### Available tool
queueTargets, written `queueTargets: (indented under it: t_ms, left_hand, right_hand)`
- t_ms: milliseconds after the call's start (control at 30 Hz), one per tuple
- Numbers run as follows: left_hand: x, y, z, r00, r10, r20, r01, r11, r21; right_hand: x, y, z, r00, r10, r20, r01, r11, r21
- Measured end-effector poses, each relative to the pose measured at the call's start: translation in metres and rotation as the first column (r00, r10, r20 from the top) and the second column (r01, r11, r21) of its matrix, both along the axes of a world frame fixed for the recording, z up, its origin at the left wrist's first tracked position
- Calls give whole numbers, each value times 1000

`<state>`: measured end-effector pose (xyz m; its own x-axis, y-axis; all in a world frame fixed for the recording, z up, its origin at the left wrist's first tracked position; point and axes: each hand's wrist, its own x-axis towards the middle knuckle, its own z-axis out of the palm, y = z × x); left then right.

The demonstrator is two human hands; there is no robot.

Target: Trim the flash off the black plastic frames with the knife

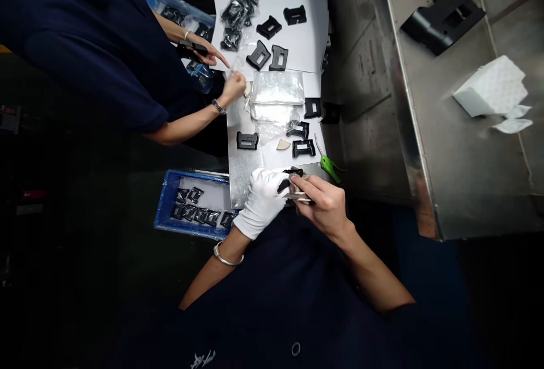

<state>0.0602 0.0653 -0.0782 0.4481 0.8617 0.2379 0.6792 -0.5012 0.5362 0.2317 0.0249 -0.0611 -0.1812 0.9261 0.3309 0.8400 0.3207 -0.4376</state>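
My left hand (264, 196), in a white glove, is closed around a black plastic part (284, 185) at the table's near edge. Bare and pressed against the same part, my right hand (325, 202) pinches a thin flat metal-looking tool (300, 196). My fingers hide much of both things. Just beyond my hands lie a black part (303, 148), a beige wedge-shaped piece (283, 145) and a green-handled hooked tool (330, 169). Another black part (247, 141) rests farther left on the bare metal.
A co-worker's hand (233, 88) is at the table's left edge. Plastic bags (278, 88) lie mid-table, with black parts on white paper (312, 46) behind. A blue bin (164, 202) holds several wrapped parts. On the right is a metal bench (429, 108).
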Motion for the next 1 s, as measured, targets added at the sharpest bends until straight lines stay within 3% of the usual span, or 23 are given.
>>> queueTargets:
  t_ms: [233, 633, 1000]
  left_hand:
    - [-4, 5, -3, 999, -6, -47, 4, 999, -34]
    - [-6, 7, -7, 996, -20, 85, 13, 997, 80]
    - [-4, 7, -3, 989, 19, 145, -29, 997, 67]
  right_hand:
    - [2, -2, -1, 996, 76, -37, -77, 996, -39]
    - [1, 2, 0, 997, 32, -69, -33, 999, -17]
    - [7, 2, 4, 990, 89, -110, -87, 996, 21]
